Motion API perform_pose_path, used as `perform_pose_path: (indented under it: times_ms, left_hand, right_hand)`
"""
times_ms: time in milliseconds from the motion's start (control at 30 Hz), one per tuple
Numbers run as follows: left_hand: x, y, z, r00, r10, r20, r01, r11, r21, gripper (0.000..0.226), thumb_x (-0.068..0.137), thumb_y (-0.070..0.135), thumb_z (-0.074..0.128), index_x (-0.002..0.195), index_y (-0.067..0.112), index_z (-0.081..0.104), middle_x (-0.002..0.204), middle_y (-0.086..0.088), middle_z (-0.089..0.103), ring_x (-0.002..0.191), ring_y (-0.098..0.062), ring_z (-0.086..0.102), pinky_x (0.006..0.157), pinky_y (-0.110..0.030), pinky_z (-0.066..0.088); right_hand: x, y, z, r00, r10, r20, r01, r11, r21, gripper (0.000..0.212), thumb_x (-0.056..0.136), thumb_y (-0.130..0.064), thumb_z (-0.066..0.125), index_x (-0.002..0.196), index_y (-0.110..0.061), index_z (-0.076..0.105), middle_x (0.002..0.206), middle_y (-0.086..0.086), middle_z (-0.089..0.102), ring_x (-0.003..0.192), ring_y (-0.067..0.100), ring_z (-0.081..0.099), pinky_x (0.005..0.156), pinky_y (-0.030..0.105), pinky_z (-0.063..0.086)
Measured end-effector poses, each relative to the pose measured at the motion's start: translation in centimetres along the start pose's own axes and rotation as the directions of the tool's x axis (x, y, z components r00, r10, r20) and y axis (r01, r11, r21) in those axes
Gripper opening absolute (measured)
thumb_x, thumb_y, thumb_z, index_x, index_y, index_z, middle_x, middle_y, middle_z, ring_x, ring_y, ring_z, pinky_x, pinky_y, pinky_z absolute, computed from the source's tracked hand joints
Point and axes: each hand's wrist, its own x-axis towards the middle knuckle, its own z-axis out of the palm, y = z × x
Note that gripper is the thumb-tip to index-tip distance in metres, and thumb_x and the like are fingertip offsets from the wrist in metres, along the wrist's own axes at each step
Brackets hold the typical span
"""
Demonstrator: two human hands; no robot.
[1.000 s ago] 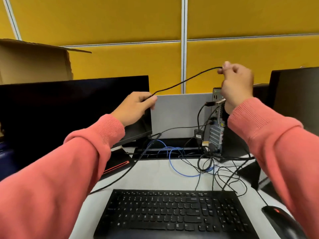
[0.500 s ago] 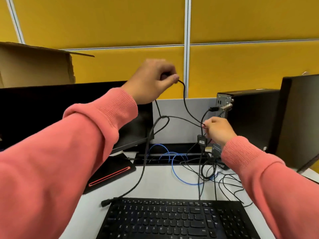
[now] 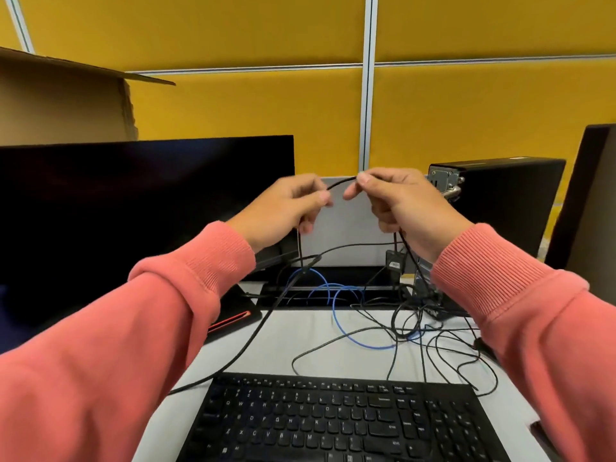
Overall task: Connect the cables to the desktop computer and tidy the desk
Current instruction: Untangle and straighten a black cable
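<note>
A thin black cable (image 3: 340, 183) arches between my two hands above the middle of the desk. My left hand (image 3: 283, 208) pinches one part of it and my right hand (image 3: 396, 201) pinches the other; from each hand the cable hangs down toward the desk. The black desktop computer (image 3: 500, 201) stands upright at the right, its rear panel with ports facing me just behind my right hand. Below lies a tangle of black cables (image 3: 416, 328) and a blue cable (image 3: 350, 331) on the white desk (image 3: 300, 338).
A black monitor (image 3: 140, 208) stands at the left with a cardboard box (image 3: 63, 101) behind it. A black keyboard (image 3: 340, 421) lies at the front edge. Another dark monitor (image 3: 586, 201) stands at the far right. A dark pad with a red stripe (image 3: 233, 318) lies under the left monitor.
My left hand has come down from high up and my right hand has risen from the computer's back; both now meet at mid-height, holding a short arch of the black cable.
</note>
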Motion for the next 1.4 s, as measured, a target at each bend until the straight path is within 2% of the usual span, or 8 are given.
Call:
perform_pose_path:
  times_ms: [133,233,533,700,833,967,1233,1400]
  left_hand:
    - [-3.1,-5.1,1.7,0.985,-0.114,0.128,0.108,0.993,0.051,0.007,0.095,0.011,0.070,0.092,0.006,0.065,0.087,-0.006,0.064,0.079,-0.014,0.059,0.077,-0.022,0.046]
    - [-4.2,-7.6,2.0,0.972,-0.174,0.159,0.115,0.939,0.325,0.017,0.090,0.019,0.076,0.091,0.029,0.062,0.112,0.005,0.058,0.101,-0.014,0.057,0.089,-0.021,0.045]
    - [-2.0,-4.7,0.2,0.946,-0.312,0.082,0.307,0.949,0.066,0.020,0.103,0.001,0.052,0.115,0.006,0.067,0.101,-0.018,0.075,0.071,-0.019,0.067,0.058,-0.021,0.054]
    - [0.1,-2.6,0.2,0.923,-0.384,0.004,0.382,0.918,-0.108,0.024,0.102,-0.002,0.054,0.119,0.007,0.069,0.101,-0.020,0.074,0.077,-0.021,0.073,0.078,-0.033,0.064]
    - [1.5,-1.6,0.3,0.905,-0.423,-0.036,0.397,0.873,-0.284,0.025,0.103,-0.005,0.048,0.119,-0.001,0.068,0.097,-0.021,0.065,0.074,-0.021,0.072,0.070,-0.024,0.063]
    - [1.8,-1.5,0.1,0.893,-0.448,-0.034,0.400,0.827,-0.395,0.034,0.099,-0.011,0.045,0.120,0.005,0.068,0.109,-0.025,0.068,0.087,-0.027,0.077,0.073,-0.028,0.064]
    - [1.4,-1.8,0.9,0.906,-0.422,-0.026,0.337,0.757,-0.559,0.041,0.095,-0.016,0.053,0.127,0.008,0.064,0.127,-0.030,0.062,0.099,-0.034,0.076,0.081,-0.032,0.063]
    - [1.8,-1.6,1.9,0.905,-0.417,-0.081,0.309,0.778,-0.547,0.043,0.095,-0.017,0.054,0.129,0.007,0.062,0.121,-0.029,0.064,0.096,-0.033,0.077,0.080,-0.031,0.063]
  right_hand:
    - [0.2,0.9,-1.0,0.993,0.045,-0.112,-0.034,0.995,0.097,0.031,0.105,-0.028,0.050,0.094,-0.012,0.075,0.056,-0.004,0.025,0.049,0.011,0.020,0.044,0.023,0.022]
    - [0.5,1.5,-1.4,0.980,0.074,-0.183,-0.054,0.992,0.109,0.032,0.105,-0.028,0.049,0.094,-0.012,0.075,0.055,-0.006,0.027,0.048,0.010,0.022,0.044,0.023,0.022]
    - [0.7,2.6,-2.8,0.909,0.207,-0.363,-0.111,0.957,0.268,0.031,0.102,-0.025,0.048,0.092,-0.009,0.073,0.052,-0.008,0.026,0.044,0.009,0.021,0.042,0.023,0.022]
    - [-0.1,2.4,-2.5,0.931,0.318,-0.179,-0.216,0.876,0.432,0.027,0.093,-0.016,0.049,0.075,-0.002,0.064,0.052,-0.005,0.025,0.047,0.011,0.015,0.042,0.024,0.018]
    - [-1.2,2.2,-2.4,0.936,0.349,0.047,-0.340,0.862,0.377,0.010,0.075,-0.010,0.050,0.066,-0.005,0.050,0.051,0.002,0.037,0.045,0.012,0.018,0.044,0.026,0.017]
    - [-2.6,2.5,-2.2,0.918,0.331,0.217,-0.386,0.867,0.314,0.020,0.063,-0.018,0.055,0.062,0.001,0.060,0.055,0.002,0.027,0.048,0.014,0.018,0.051,0.030,0.018]
    - [-2.9,3.6,-1.3,0.866,0.396,0.305,-0.436,0.897,0.072,0.031,0.084,-0.009,0.045,0.081,0.008,0.072,0.058,0.004,0.031,0.051,0.016,0.026,0.053,0.031,0.028]
    - [-3.0,3.7,-0.2,0.792,0.484,0.371,-0.444,0.875,-0.192,0.042,0.100,-0.023,0.047,0.093,0.007,0.075,0.058,0.010,0.054,0.053,0.025,0.055,0.059,0.030,0.051]
